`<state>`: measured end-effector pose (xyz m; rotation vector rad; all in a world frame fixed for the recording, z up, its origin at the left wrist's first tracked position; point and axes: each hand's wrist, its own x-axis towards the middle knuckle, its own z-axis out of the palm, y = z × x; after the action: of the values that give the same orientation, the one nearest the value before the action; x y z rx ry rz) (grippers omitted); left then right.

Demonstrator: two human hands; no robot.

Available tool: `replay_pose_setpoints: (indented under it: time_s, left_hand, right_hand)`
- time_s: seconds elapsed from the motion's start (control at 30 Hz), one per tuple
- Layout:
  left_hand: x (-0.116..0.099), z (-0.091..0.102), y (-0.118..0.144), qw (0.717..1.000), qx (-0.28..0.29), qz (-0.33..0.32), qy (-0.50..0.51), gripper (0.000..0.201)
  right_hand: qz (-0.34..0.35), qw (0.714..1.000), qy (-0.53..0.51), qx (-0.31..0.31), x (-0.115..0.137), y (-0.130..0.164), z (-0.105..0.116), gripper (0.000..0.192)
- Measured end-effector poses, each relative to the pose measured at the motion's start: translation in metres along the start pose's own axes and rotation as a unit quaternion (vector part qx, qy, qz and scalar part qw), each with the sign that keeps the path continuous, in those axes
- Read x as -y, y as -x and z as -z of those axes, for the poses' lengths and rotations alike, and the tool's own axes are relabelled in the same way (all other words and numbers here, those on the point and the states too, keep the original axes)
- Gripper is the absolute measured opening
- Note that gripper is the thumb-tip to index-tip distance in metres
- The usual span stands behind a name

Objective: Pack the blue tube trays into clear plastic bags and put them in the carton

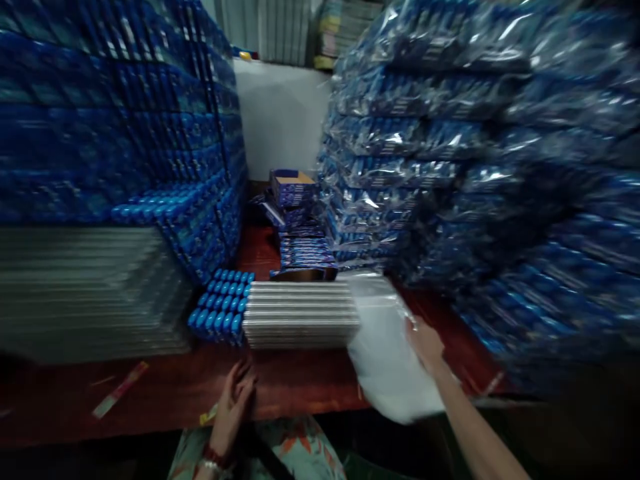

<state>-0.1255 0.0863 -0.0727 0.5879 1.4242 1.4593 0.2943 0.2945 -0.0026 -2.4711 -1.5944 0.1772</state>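
Observation:
My right hand [425, 343] is at the right edge of a clear plastic bag [390, 353], its fingers closed on that edge; motion blurs them a little. The bag is part of a flat pile that hangs over the table's front edge. My left hand [237, 390] holds nothing, its fingers loosely apart above the front of the table. Just beyond it sits a block of silver, ridged flat pieces [300, 315] packed side by side. Rows of shiny blue rounded pieces [220, 303] adjoin the block's left end.
Tall stacks of blue packs [175, 133] rise on the left, and plastic-wrapped blue packs [400, 140] on the right. Grey stacks [90, 293] stand at left on the red table [170, 387]. An open printed carton [295, 190] is at the back. A strip [120, 390] lies front left.

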Motion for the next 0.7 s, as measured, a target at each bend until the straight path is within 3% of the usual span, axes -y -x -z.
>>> replay_pose_setpoints:
  time_s: [0.13, 0.43, 0.7]
  left_hand:
    - [0.003, 0.002, -0.005, 1.0, 0.023, 0.005, -0.01, 0.075]
    - [-0.005, -0.002, -0.002, 0.999, -0.009, 0.015, 0.045, 0.078]
    - [-0.013, 0.004, 0.007, 0.997, -0.013, 0.055, 0.058, 0.08]
  right_hand:
    - [-0.005, 1.0, 0.026, 0.003, 0.003, 0.013, -0.007, 0.043]
    - [0.044, 0.997, 0.07, 0.0, 0.003, 0.016, -0.009, 0.046]
    - [0.096, 0.987, 0.059, 0.111, -0.016, -0.011, 0.008, 0.041]
